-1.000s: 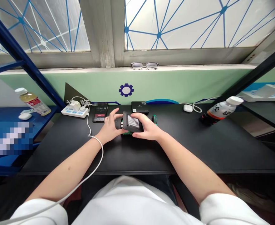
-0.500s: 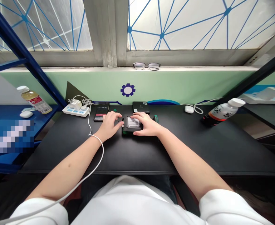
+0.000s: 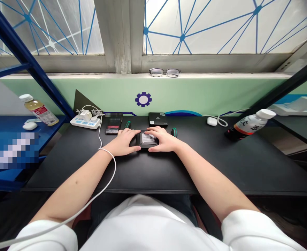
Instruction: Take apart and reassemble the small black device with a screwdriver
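Observation:
A small black device with a white label lies flat on the black desk, straight ahead of me. My left hand is closed against its left edge, with the thumb at the near edge. My right hand covers its right side, fingers over the far corner and thumb at the near edge. Both hands press the device down between them. A green-handled screwdriver lies just beyond my left hand, and another beside my right hand.
Behind the hands are a phone, a white power strip and a small black box. A white cable crosses my left wrist. An earbud case and a bottle lie right. Glasses rest on the sill.
The device was tilted up off the desk in my hands a second ago. It now lies flat with the label up, and both hands have come down around it.

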The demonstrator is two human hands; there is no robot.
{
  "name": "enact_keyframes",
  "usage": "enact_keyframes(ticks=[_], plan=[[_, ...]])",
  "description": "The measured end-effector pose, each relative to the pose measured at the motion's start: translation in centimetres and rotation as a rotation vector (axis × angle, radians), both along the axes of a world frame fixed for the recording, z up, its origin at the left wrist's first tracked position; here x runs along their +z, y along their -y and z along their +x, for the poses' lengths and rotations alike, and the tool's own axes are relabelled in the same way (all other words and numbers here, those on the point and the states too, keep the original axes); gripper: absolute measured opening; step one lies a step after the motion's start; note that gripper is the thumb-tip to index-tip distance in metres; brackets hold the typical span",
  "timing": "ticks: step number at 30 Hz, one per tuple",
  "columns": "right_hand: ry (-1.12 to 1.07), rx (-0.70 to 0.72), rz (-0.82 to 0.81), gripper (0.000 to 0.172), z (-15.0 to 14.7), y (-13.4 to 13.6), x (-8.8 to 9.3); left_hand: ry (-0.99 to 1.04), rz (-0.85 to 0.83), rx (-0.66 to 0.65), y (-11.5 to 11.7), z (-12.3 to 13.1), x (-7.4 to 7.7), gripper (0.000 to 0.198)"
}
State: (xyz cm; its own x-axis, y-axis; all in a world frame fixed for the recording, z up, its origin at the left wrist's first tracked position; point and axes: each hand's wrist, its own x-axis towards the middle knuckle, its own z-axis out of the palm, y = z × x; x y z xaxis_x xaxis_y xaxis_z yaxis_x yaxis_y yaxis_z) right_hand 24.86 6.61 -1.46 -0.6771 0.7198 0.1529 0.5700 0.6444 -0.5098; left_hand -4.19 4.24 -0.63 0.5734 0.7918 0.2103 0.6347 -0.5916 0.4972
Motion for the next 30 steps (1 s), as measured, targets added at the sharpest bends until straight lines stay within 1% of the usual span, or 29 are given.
enact_keyframes(ticks=[3, 7, 13, 16, 20, 30], plan=[[-0.005, -0.001, -0.018, 0.094, 0.13, -0.02, -0.11, -0.016, -0.028, 0.003, -0.07, -0.16, 0.18, 0.081], [-0.007, -0.008, -0.034, 0.099, 0.22, 0.02, -0.32, -0.034, -0.052, 0.009, -0.01, -0.17, 0.43, 0.085], [-0.014, 0.004, 0.007, 0.094, 0.08, 0.36, -0.35, -0.031, -0.049, 0.003, -0.38, -0.34, 0.24, 0.089], [-0.041, 0.017, 0.056, 0.090, -0.06, 0.52, -0.26, -0.080, -0.055, 0.010, -0.57, -0.31, 0.09, 0.097], [-0.053, 0.018, 0.104, 0.089, -0.25, 0.55, -0.29, -0.146, -0.067, 0.042, -0.44, -0.17, 0.17, 0.104], [-0.049, 0.036, 0.116, 0.086, -0.30, 0.39, -0.17, -0.199, -0.045, 0.035, -0.36, 0.04, 0.07, 0.104]])
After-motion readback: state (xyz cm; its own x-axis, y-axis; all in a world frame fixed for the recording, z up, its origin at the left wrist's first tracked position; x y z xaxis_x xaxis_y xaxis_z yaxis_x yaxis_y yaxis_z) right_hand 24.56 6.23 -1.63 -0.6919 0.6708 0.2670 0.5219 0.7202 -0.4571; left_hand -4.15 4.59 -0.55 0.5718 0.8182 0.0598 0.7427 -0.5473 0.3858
